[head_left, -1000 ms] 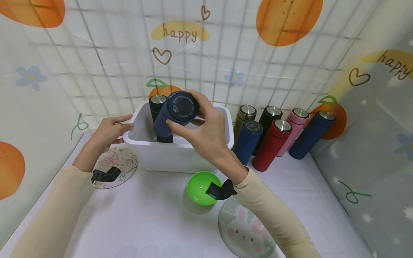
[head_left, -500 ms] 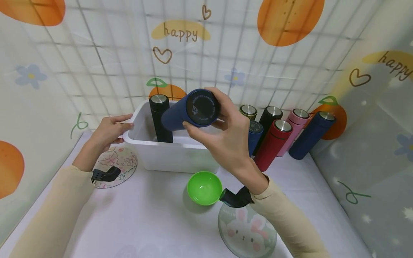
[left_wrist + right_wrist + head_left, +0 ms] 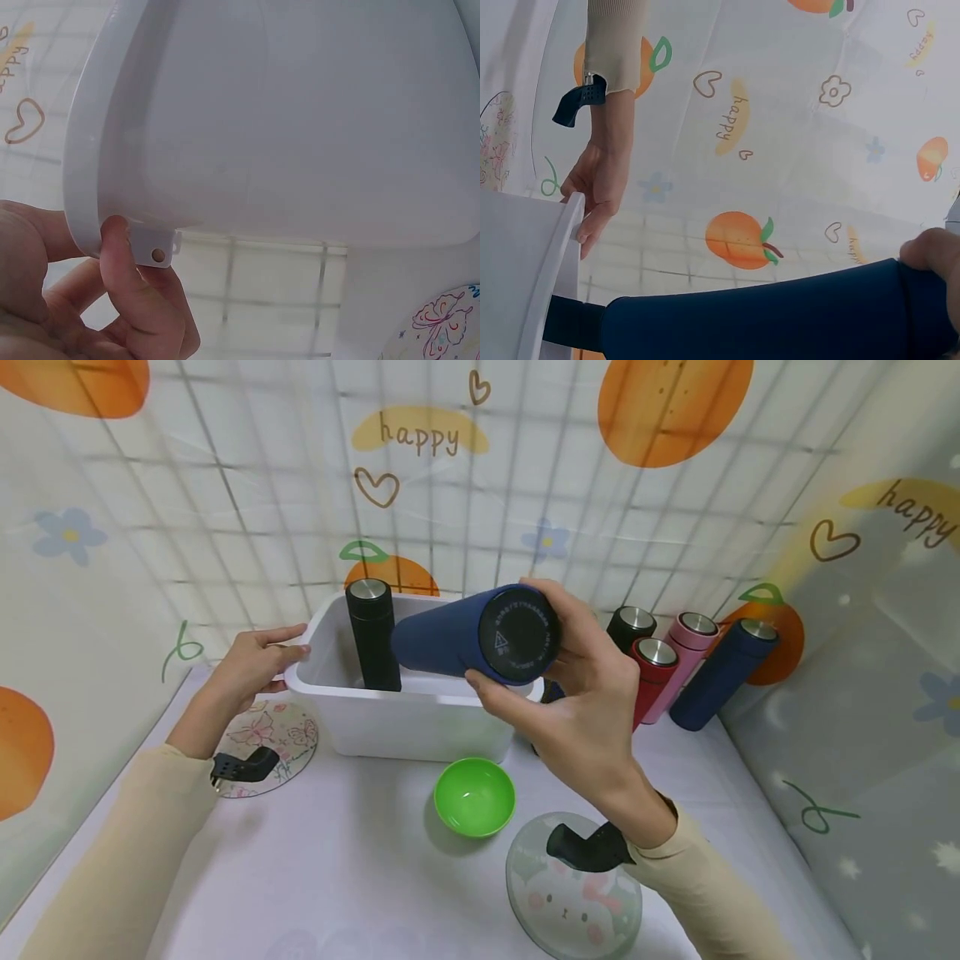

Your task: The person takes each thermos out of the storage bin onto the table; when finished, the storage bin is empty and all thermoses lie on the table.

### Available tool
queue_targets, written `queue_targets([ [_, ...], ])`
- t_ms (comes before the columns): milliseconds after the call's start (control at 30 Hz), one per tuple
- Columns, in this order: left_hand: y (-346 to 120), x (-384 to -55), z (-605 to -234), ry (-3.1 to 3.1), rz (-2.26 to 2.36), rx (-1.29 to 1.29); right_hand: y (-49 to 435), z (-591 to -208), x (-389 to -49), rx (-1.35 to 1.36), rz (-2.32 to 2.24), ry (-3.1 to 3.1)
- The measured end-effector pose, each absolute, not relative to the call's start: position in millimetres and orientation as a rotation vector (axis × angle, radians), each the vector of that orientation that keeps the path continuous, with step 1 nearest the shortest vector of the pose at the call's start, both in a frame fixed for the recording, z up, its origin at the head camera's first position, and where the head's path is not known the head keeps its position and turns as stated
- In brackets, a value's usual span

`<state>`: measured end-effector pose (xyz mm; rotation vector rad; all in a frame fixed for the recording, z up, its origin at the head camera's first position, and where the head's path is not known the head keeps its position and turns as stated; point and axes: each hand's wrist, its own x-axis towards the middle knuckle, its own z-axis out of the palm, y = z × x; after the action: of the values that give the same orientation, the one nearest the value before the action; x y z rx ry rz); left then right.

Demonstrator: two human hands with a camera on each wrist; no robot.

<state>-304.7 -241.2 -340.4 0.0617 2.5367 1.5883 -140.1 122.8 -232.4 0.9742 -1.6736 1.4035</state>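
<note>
My right hand (image 3: pixel 592 718) grips a dark blue thermos bottle (image 3: pixel 450 635) near its black printed base, which faces the head camera. The bottle lies tilted, nearly level, above the white plastic bin (image 3: pixel 420 727), its other end pointing left. Inside the bin, a black thermos bottle (image 3: pixel 375 643) with a steel-topped lid stands leaning at the left. My left hand (image 3: pixel 251 672) holds the bin's left end at the rim; in the left wrist view the thumb (image 3: pixel 120 255) presses beside a small holed tab. The blue bottle's far end overlaps the black bottle in the head view.
Right of the bin stand black, red (image 3: pixel 651 681), pink (image 3: pixel 686 647) and blue thermos bottles (image 3: pixel 723 677), partly hidden by my right hand. In front are a green bowl (image 3: pixel 475 797) and a round rabbit mat (image 3: pixel 555 902). A butterfly mat (image 3: pixel 288 739) lies left. Printed cloth hangs behind.
My right hand has moved right with the blue thermos bottle, which has swung from steep to nearly level. My left hand and the bin have stayed put.
</note>
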Motion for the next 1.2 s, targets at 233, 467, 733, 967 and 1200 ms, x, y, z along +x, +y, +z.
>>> queue_targets([
  [233, -241, -302, -339, 2.558, 1.581, 0.055, 133, -230, -124, 0.995, 1.441, -1.594],
  [467, -242, -301, -338, 2.561, 1.579, 0.049, 141, -229, -114, 1.022, 1.455, -1.558],
  [733, -241, -302, -338, 2.552, 1.582, 0.051, 150, -232, -105, 0.999, 1.469, -1.537],
  [967, -240, -304, -339, 2.554, 1.571, 0.048, 160, -239, -99, 1.026, 1.478, -1.509],
  [1200, -240, -304, -339, 2.568, 1.571, 0.054, 172, -249, -90, 1.049, 1.421, -1.519],
])
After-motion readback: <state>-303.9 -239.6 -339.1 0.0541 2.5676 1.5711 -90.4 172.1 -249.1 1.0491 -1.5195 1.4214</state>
